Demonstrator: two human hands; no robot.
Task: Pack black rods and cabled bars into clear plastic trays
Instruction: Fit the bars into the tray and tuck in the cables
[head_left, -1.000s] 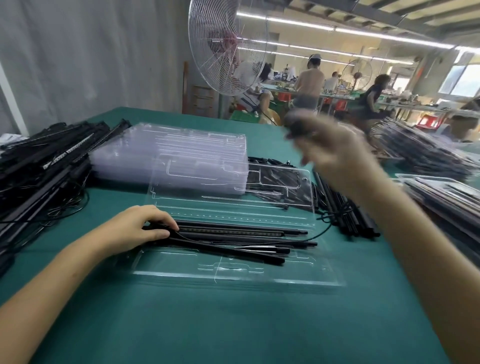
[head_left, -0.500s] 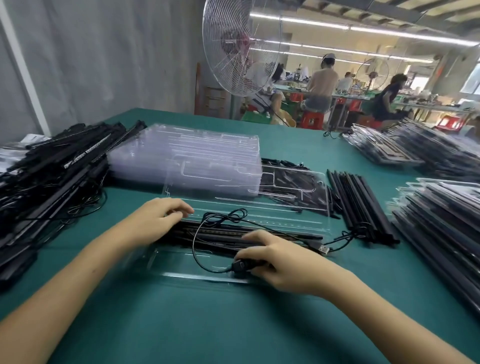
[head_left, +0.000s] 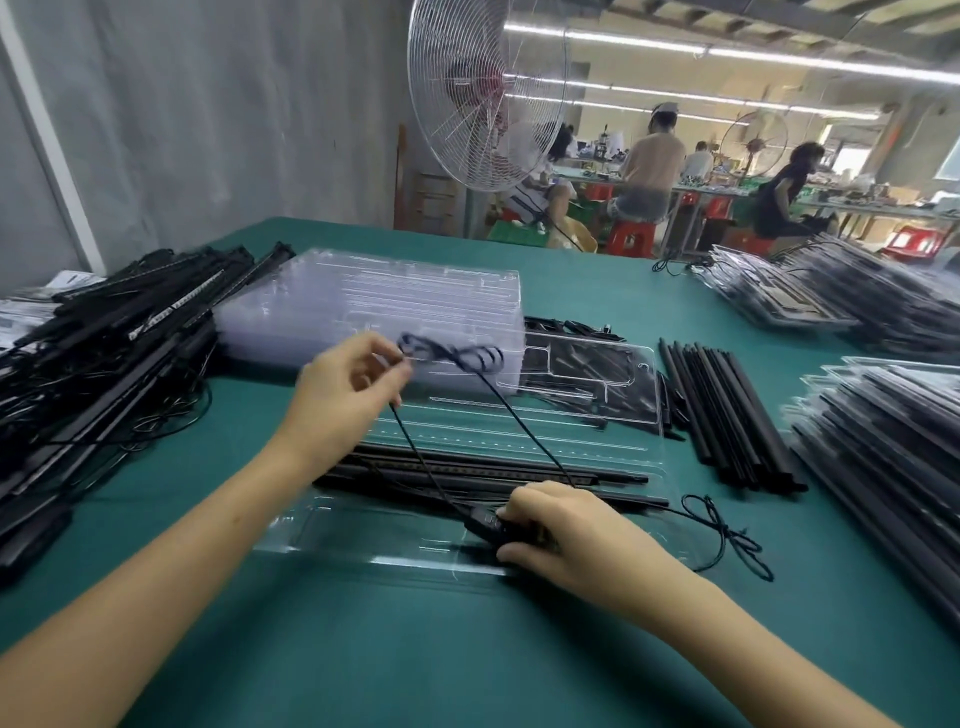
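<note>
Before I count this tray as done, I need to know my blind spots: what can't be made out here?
Head view only.
- Inline controller: mostly covered by the right hand gripping it.
- Bars in the open tray: left ends hidden behind the left hand, which pinches the cable.
- Left pile of cabled bars: blurred, cut by the frame edge; count unreadable.

Long black bars (head_left: 519, 470) lie in the open clear plastic tray (head_left: 363, 530) just behind my right hand (head_left: 566, 535). Stacked clear plastic trays (head_left: 374, 296) sit behind my left hand (head_left: 340, 395), heaped black cabled bars (head_left: 114, 332) left of it. Loose black rods (head_left: 727, 415) lie to the right of my right hand.
</note>
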